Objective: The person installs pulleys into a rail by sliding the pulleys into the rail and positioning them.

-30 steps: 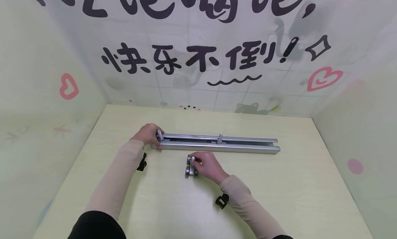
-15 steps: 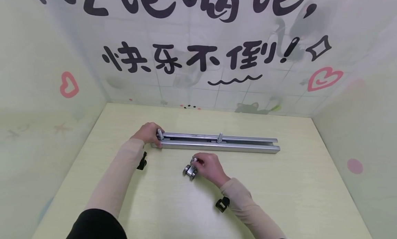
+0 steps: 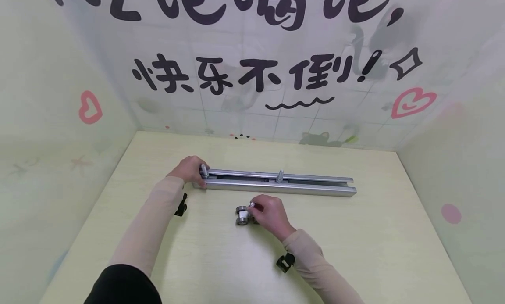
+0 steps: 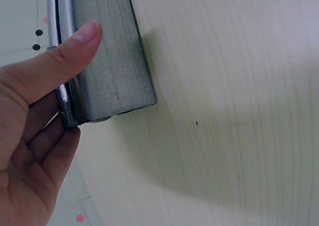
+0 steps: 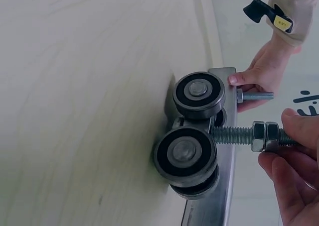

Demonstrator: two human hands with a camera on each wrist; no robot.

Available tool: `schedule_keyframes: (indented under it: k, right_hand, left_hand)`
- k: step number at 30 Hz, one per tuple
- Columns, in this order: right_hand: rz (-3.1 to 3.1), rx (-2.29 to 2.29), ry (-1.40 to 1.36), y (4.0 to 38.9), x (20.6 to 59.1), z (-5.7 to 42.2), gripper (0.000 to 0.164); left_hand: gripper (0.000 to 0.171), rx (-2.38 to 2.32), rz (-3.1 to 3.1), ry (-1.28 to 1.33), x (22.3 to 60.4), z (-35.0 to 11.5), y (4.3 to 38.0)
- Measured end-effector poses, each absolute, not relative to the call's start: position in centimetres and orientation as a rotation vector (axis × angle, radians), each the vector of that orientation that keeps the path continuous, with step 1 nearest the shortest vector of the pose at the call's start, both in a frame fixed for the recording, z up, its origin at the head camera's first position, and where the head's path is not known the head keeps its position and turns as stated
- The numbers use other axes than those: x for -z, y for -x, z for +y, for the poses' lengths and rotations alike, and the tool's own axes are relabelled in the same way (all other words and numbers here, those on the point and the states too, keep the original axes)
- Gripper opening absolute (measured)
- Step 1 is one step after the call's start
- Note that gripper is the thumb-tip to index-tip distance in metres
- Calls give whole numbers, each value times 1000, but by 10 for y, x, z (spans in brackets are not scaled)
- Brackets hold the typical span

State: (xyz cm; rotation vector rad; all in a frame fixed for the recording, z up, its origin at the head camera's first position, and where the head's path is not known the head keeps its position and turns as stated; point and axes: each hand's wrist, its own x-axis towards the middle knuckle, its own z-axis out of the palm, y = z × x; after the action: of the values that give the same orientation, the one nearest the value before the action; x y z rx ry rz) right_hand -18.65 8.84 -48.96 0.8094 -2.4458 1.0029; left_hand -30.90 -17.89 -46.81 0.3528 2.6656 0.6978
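A metal sliding-door track (image 3: 300, 189) lies lengthwise on the table, slot facing up. My left hand (image 3: 189, 170) grips its left end, and the left wrist view has the thumb across the track's side wall (image 4: 112, 61). Two bolts stand up out of the slot, a left bolt (image 3: 204, 171) beside my left hand and another bolt (image 3: 280, 177) near the middle. In front of the track, my right hand (image 3: 270, 214) pinches the threaded bolt of a roller trolley (image 3: 242, 215). Close up, the trolley shows black-and-steel wheels (image 5: 184, 154) and two nuts (image 5: 265, 136) by my fingertips.
The pale wood-grain table (image 3: 197, 260) carries the track near its back. A printed backdrop (image 3: 236, 111) rises behind it, with side walls at left and right. Black camera mounts sit by the left wrist (image 3: 180, 206) and right wrist (image 3: 286, 262).
The roller trolley has turned in my right hand: its wheels swung from a front-to-back line through a slant to pointing leftward. My left hand and the track stay put.
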Motion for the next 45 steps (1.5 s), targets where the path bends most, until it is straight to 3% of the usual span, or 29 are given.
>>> schedule_keyframes:
  k: [24,34,45]
  right_hand:
    - [-2556,-1189,-718,178,506,91,14]
    - [-2539,-1375,-712,171,518,87,28]
    - [-2400,-1377,-746,168,528,85,21]
  left_hand:
    - [61,-692,2664,-327,465,-177,304]
    - [60,-699,2670,-339,466,-177,302]
    - [61,-726,2663,-318,467,-176,297]
